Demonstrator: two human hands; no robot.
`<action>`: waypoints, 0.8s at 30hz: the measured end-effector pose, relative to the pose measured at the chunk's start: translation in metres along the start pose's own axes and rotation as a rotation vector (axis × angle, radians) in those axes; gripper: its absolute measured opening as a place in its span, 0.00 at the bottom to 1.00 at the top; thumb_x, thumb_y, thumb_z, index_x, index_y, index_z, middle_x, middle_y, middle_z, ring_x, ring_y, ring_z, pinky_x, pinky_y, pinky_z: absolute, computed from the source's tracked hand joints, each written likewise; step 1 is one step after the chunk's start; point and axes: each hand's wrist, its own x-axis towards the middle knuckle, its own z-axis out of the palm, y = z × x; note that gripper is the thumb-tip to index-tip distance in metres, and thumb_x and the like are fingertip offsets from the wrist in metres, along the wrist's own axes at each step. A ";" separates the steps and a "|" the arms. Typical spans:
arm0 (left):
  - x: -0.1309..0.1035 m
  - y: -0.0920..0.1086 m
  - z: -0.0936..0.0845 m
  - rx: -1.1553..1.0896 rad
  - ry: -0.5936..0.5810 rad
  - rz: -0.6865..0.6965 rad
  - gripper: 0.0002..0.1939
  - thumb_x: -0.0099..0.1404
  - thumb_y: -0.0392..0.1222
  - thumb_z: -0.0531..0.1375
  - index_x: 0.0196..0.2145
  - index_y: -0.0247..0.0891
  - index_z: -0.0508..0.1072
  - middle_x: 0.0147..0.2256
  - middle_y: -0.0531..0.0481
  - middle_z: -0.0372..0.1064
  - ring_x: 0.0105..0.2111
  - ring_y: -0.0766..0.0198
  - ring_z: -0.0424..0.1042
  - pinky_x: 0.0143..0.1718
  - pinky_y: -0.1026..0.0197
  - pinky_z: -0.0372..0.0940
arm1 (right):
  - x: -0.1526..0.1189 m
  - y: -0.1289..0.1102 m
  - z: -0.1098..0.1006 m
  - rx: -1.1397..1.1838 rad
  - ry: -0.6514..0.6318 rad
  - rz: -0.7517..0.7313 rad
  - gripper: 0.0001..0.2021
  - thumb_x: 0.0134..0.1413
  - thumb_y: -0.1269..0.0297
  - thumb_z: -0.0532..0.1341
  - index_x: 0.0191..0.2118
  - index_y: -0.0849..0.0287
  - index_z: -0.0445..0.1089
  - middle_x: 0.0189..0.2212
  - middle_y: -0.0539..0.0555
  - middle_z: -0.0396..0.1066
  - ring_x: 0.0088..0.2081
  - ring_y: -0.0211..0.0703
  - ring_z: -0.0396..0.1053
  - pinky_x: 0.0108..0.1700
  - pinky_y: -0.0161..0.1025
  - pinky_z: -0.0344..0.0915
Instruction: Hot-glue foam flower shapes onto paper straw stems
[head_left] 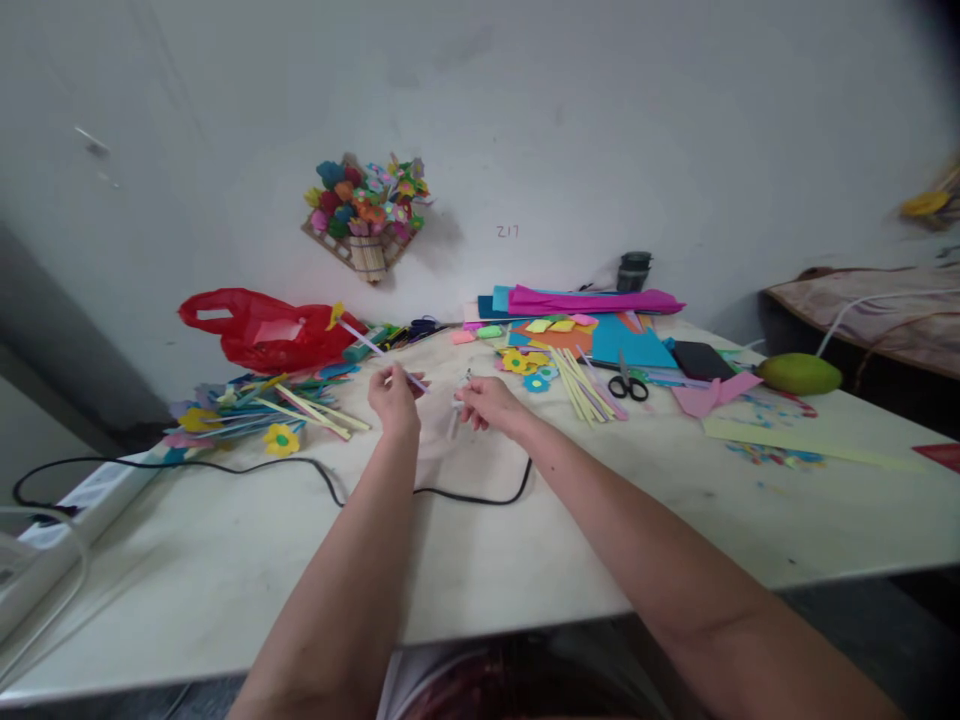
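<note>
My left hand (394, 398) is closed around the pale lavender stem of a yellow paper flower (335, 316). The flower head points up and left, and the stem's lower end sticks out to the right of my fingers. Close by on the right, my right hand (486, 404) grips what looks like a small glue gun (454, 420), pale with a metallic bit on top; my fingers hide much of it. A black cord (472, 499) runs across the table and passes out of sight by my right forearm. The two hands are a short gap apart.
Left lie paper flowers (281, 440), a red plastic bag (277, 335) and a power strip (97, 500). To the right are yellow paper strips (577, 385), scissors (628, 386), blue paper sheets (634, 343), a black phone-like slab (701, 360) and a green mango-like fruit (801, 374). A flower basket (367, 255) hangs on the wall.
</note>
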 end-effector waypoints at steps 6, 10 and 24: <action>0.037 0.000 -0.030 0.124 0.300 0.046 0.05 0.56 0.37 0.52 0.33 0.36 0.61 0.17 0.57 0.61 0.14 0.70 0.62 0.19 0.68 0.59 | -0.002 -0.001 0.001 -0.041 0.000 -0.006 0.10 0.55 0.72 0.54 0.23 0.61 0.60 0.13 0.45 0.65 0.10 0.27 0.57 0.12 0.26 0.51; 0.051 -0.003 -0.045 0.227 0.404 0.000 0.07 0.54 0.35 0.50 0.33 0.36 0.61 0.19 0.57 0.59 0.14 0.71 0.61 0.18 0.68 0.57 | -0.003 -0.001 0.001 -0.070 0.002 -0.009 0.11 0.55 0.72 0.54 0.22 0.61 0.60 0.13 0.45 0.64 0.10 0.27 0.57 0.12 0.27 0.50; 0.068 -0.001 -0.070 0.404 0.549 -0.040 0.12 0.59 0.36 0.51 0.43 0.37 0.62 0.25 0.54 0.62 0.20 0.69 0.65 0.20 0.67 0.59 | 0.001 0.004 0.003 -0.095 -0.005 -0.005 0.10 0.55 0.71 0.54 0.23 0.61 0.60 0.14 0.45 0.65 0.10 0.27 0.57 0.12 0.27 0.51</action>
